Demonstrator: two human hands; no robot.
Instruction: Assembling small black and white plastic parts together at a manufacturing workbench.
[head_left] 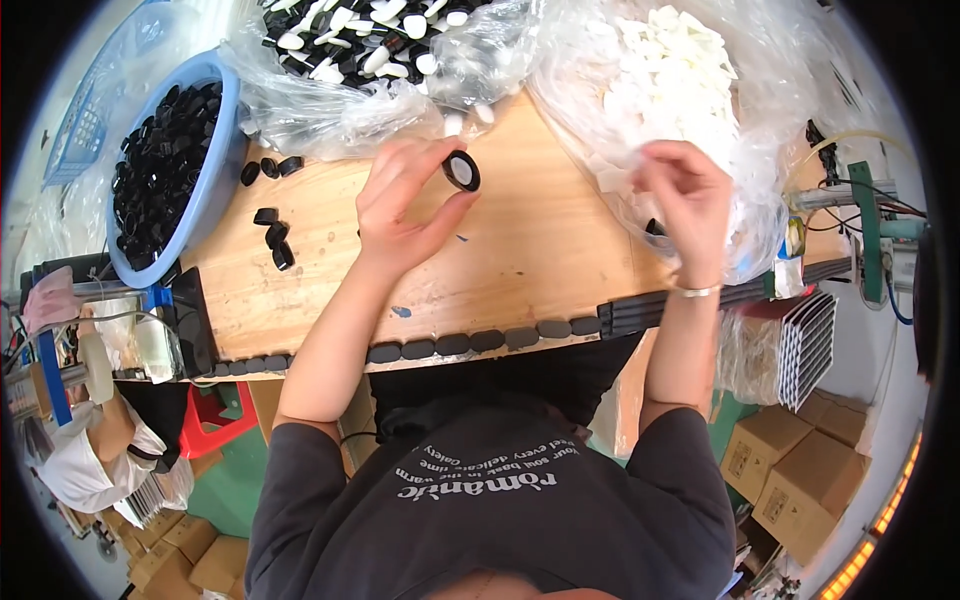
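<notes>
My left hand (405, 200) pinches a round black cap (461, 171) between thumb and fingers, above the wooden table. The cap is tilted, so its pale inside shows within the black rim. Over the near edge of a clear plastic bag of white pieces (680, 70), my right hand (688, 190) is held with its fingers curled together. Its fingertips are slightly blurred, and what they hold, if anything, cannot be made out. A small black piece (654, 228) lies beside that wrist. Several loose black caps (277, 236) lie on the table left of my left hand.
A blue basin (232, 130) heaped with black caps stands at the left. Another plastic bag (300, 110) at the back holds mixed black and white pieces. Dark oval pieces (452, 344) line the table's (540, 230) front edge. Another person's arm (110, 430) shows at far left.
</notes>
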